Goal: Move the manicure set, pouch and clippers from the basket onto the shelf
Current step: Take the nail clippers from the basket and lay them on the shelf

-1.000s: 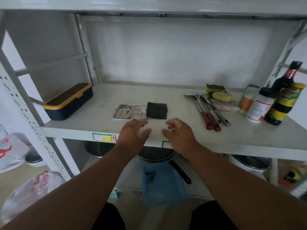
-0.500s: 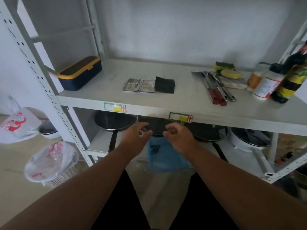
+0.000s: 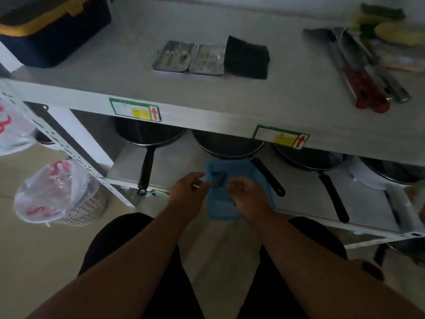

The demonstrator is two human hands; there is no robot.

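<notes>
Head view, nearest first: two bare forearms reach down over dark-clad knees toward a blue basket on the floor in front of the lower shelf. The left hand hangs at the basket's left rim with fingers loosely spread, gripping nothing. The right hand sits over the basket's right half with its fingers curled downward; motion blur hides whether it pinches anything, so I cannot tell its grasp. Between the two hands, inside the far-left part of the basket, lies a small dark object that is probably the clippers, just beside the left fingertips and near the right ones, apparently not yet lifted.

Farther back, under the shelf board, a row of black pans rests on the lower level. On the shelf above, the open manicure set lies flat, two metal halves side by side, with the black pouch touching its right edge. So two of the three items appear placed, and only the clippers seem left to move. A navy box sits far left, knives far right.
</notes>
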